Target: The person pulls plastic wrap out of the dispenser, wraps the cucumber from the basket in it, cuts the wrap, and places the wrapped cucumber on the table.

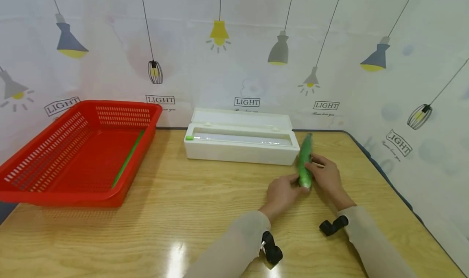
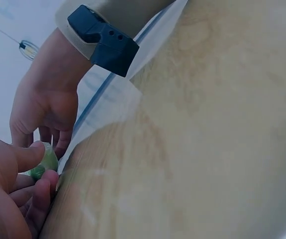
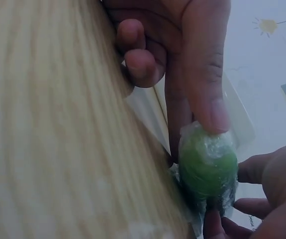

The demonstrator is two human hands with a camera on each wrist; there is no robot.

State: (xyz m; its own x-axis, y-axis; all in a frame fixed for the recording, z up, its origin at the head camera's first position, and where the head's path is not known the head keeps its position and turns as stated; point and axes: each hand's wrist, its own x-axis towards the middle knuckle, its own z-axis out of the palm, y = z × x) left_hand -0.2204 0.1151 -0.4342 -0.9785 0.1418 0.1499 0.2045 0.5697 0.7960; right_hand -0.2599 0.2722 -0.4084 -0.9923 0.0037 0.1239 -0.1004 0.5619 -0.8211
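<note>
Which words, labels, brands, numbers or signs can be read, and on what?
"LIGHT": boxed, five times, on the wall covering.
"love you": script under some of these; its first word is too small to read surely.
No readable text on the cucumber or white box.

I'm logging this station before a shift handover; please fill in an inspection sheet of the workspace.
Surface: wood-grain table, glare at the near side.
Job's things: cucumber in clear wrap, beside the right end of the white box, whose lid is raised.
Clutter: red basket at left, a thin green strip along its right side.
Hands: left hand grips the cucumber's near end; right hand holds its side.
Cables: nothing seen; the cords are printed.
Surroundings: pale wall printed with lamps.
</note>
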